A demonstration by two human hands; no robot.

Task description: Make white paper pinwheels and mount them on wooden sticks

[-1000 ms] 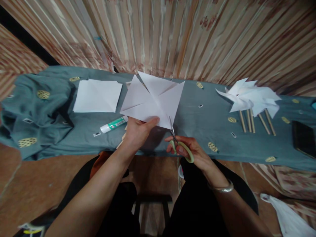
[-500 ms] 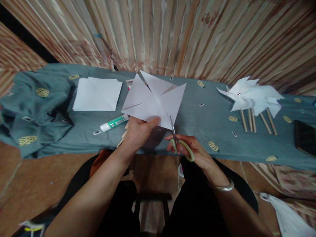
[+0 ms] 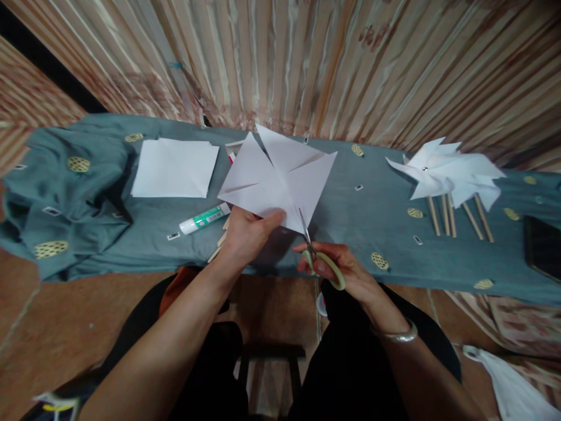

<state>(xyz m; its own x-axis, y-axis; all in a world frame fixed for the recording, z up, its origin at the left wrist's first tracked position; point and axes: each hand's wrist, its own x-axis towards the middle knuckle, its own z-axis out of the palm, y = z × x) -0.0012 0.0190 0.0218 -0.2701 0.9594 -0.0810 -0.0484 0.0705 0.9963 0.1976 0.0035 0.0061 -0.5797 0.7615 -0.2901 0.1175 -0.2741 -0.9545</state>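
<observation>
My left hand (image 3: 252, 234) pinches the near edge of a white sheet of paper (image 3: 267, 181), thumb on top and fingers underneath. Slits run inward from three of the sheet's corners. In my right hand (image 3: 335, 263) is a pair of scissors (image 3: 329, 269) with pale green handles, fingers through the loops. Their blades lie at the sheet's near right corner, pointing toward its middle. Under my left wrist, wooden sticks (image 3: 218, 245) show in part. A glue stick (image 3: 204, 219) with a green label rests just left of that hand.
Left of the sheet lies a stack of white paper (image 3: 175, 168). Several white paper pinwheels (image 3: 456, 169) on wooden sticks lie at the right, with a dark phone-like object (image 3: 543, 248) beyond them. A patterned curtain (image 3: 280, 64) hangs behind the cloth-covered table (image 3: 377, 199).
The paper has shifted slightly right in the view, with the scissors still at its near right corner. Both hands keep their holds, and the whole view has moved a little.
</observation>
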